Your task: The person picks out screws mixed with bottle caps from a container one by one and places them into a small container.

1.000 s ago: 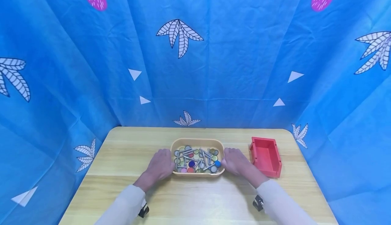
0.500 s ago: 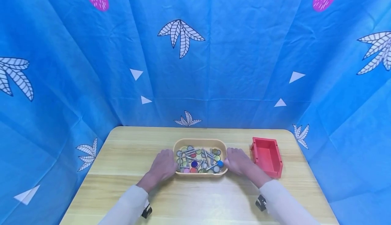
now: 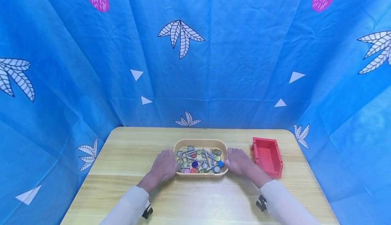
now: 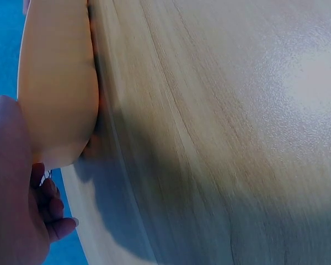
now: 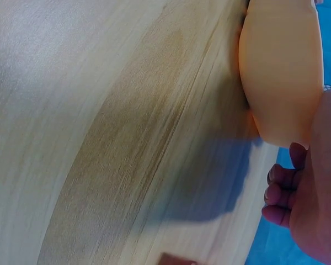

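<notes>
Head view: we see the left hand [image 3: 165,165] and the right hand [image 3: 237,162] gripping opposite ends of a tan tray [image 3: 201,175], centred between the sides of the wooden table [image 3: 198,204]. Inside the tray, we note metal bolts [image 3: 193,159] mixed with coloured round caps [image 3: 194,164]; a red bin [image 3: 268,156] stands near the right hand.

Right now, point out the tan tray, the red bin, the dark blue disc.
Tan tray [image 4: 59,85]: left wrist view, outer wall.
Red bin [image 3: 267,156]: head view, bare inside floor.
Dark blue disc [image 3: 194,164]: head view, middle of its upper face.
</notes>
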The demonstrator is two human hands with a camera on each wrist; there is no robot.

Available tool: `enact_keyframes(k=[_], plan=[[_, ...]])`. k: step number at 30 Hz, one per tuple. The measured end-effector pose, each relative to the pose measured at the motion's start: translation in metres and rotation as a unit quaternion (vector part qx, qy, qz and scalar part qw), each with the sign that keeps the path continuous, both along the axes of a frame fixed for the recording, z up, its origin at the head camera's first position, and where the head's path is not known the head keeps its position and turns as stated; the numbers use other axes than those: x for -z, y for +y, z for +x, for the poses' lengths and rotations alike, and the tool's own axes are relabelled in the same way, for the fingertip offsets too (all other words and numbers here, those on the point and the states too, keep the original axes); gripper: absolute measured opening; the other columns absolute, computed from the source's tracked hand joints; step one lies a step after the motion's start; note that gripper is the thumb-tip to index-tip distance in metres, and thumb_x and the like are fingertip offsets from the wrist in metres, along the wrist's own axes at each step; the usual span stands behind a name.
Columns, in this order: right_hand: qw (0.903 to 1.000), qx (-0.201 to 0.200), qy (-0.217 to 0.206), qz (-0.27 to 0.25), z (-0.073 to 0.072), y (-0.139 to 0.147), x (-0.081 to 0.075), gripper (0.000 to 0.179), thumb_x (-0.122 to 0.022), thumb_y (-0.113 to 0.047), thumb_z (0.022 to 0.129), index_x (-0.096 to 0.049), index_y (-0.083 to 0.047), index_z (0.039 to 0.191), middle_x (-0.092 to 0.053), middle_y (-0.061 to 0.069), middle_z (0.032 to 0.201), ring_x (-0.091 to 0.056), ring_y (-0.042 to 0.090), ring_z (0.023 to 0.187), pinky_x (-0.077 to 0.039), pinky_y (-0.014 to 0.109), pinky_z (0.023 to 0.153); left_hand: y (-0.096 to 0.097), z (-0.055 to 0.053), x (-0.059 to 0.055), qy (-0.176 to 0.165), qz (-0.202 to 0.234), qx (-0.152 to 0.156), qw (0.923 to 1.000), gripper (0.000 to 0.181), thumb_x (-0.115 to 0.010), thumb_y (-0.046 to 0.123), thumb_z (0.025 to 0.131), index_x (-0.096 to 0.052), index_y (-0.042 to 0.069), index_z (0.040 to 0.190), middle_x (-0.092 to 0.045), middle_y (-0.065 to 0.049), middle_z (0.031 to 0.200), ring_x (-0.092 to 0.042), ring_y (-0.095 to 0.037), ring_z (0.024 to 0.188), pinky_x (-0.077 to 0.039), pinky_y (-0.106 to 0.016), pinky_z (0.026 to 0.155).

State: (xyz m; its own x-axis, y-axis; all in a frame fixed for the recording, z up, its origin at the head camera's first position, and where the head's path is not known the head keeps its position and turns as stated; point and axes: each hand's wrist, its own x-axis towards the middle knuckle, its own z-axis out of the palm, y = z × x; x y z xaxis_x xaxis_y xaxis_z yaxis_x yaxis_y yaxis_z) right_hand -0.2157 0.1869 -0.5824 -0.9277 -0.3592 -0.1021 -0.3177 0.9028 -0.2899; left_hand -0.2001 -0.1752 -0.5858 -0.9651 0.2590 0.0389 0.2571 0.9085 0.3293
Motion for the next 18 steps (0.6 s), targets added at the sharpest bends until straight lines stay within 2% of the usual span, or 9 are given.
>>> enact_keyframes(k=[5,11,18], plan=[[1.0,-0.005,0.005,-0.005,0.001,-0.0005,-0.0019,0.018,-0.053,-0.029,0.097,-0.055,-0.011,0.096,-0.051,0.001,0.079,-0.047,0.018,0.071,-0.042,0.034,0.07,0.0001,-0.0003,-0.0001,-0.003,0.0,-0.002,1.0,0.017,-0.058,0.022,0.084,-0.056,0.006,0.088,-0.051,-0.005,0.079,-0.045,-0.019,0.068,-0.038,-0.032,0.064],[1.0,-0.002,0.005,-0.003,0.0021,-0.0021,-0.0042,0.019,-0.054,-0.029,0.097,-0.055,-0.01,0.097,-0.052,0.001,0.08,-0.047,0.019,0.073,-0.043,0.037,0.075,0.0007,0.0003,-0.001,-0.004,-0.004,-0.006,1.0,0.017,-0.057,0.022,0.084,-0.056,0.005,0.089,-0.051,-0.005,0.079,-0.045,-0.02,0.069,-0.039,-0.033,0.065],[0.9998,0.004,0.017,-0.002,0.004,-0.0028,-0.0043,0.02,-0.054,-0.029,0.097,-0.056,-0.009,0.096,-0.051,0.002,0.079,-0.046,0.019,0.072,-0.044,0.038,0.076,0.0015,0.0022,-0.0015,0.007,-0.031,-0.005,0.9995,0.019,-0.056,0.024,0.086,-0.055,0.005,0.089,-0.049,-0.005,0.08,-0.043,-0.02,0.073,-0.039,-0.033,0.069]])
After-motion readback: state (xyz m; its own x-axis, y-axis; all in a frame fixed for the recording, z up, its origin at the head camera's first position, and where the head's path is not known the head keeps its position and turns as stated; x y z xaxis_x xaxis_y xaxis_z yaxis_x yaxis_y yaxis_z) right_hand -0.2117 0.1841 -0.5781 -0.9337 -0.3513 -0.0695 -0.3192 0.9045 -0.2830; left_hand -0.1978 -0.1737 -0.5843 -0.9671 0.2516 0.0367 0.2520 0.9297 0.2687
